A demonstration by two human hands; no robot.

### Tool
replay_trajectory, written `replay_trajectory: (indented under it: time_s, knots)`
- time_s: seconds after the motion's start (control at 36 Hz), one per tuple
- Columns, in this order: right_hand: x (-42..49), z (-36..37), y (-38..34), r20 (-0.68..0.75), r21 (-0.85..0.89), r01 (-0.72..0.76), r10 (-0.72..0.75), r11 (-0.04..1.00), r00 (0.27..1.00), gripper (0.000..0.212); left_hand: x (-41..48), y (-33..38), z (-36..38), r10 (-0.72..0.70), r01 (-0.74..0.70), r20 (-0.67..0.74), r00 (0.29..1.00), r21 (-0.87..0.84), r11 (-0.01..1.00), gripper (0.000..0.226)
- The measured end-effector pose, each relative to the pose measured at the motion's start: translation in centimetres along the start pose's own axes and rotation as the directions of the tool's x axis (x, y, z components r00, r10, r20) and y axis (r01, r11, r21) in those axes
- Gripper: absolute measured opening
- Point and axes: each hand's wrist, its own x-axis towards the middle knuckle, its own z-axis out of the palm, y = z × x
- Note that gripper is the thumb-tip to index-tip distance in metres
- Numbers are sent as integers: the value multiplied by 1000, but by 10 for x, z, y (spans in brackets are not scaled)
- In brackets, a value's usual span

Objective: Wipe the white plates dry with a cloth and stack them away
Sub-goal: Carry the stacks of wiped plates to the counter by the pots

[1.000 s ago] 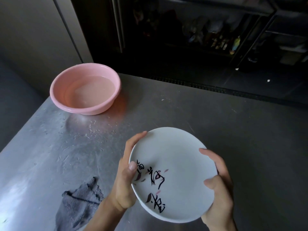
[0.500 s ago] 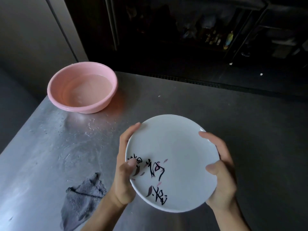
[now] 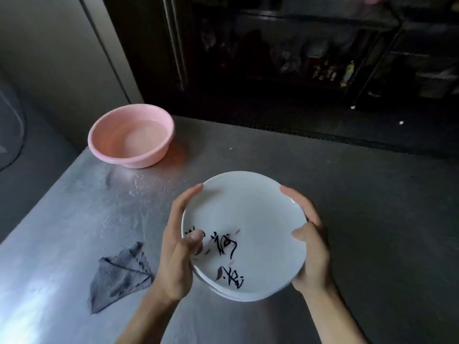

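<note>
i have a single view, worn on the head, wide-angle, facing forward and down. it sits close over the left hand (image 3: 173, 252) and right hand (image 3: 313, 249) gripping the white plate (image 3: 253, 214); past the fingers (image 3: 186, 197), the steel table (image 3: 372, 232) runs to dark shelving (image 3: 323, 58).

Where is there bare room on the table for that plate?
Widest bare patch: steel table right of the white painted plate and right hand, to the far edge. Smaller wet patch: between pink plastic basin and crumpled grey cloth. Crowded: near left, by cloth and left hand.
</note>
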Motion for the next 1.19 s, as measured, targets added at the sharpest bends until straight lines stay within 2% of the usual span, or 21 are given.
replay_trajectory:
  time_s: [0.19, 0.33, 0.42, 0.56, 0.72, 0.83, 0.97, 1.19]
  knots:
    - [-5, -22, 1, 167, -71, -74, 85, 995, 982, 62, -41, 5, 20, 46, -37, -118, 992, 75, 996, 64]
    - [-20, -22, 7, 234, -111, -101, 125, 989, 964, 61, -69, 7, 18, -8, 20, -198, 980, 55, 998, 64]
    - [-30, -15, 13, 320, -153, -94, 139, 984, 937, 61, -87, 9, 9, -62, 78, -255, 965, 51, 996, 79]
    - [-49, 0, 20, 516, -230, -45, 161, 972, 841, 66, -126, 10, -14, -86, 104, -382, 920, 27, 994, 87]
    - [-89, 29, 35, 687, -277, 10, 191, 961, 702, 72, -186, 18, -43, -67, 54, -526, 848, -40, 998, 77]
    - [-122, 46, 42, 735, -304, 37, 210, 952, 644, 71, -229, 29, -59, -53, 54, -589, 806, -15, 998, 65]
    - [-170, 62, 53, 768, -314, 23, 240, 949, 593, 69, -282, 40, -78, -75, 26, -646, 760, -85, 996, 81]
    - [-249, 75, 93, 795, -316, -21, 277, 949, 540, 68, -373, 30, -105, -62, -8, -691, 720, -97, 995, 73]
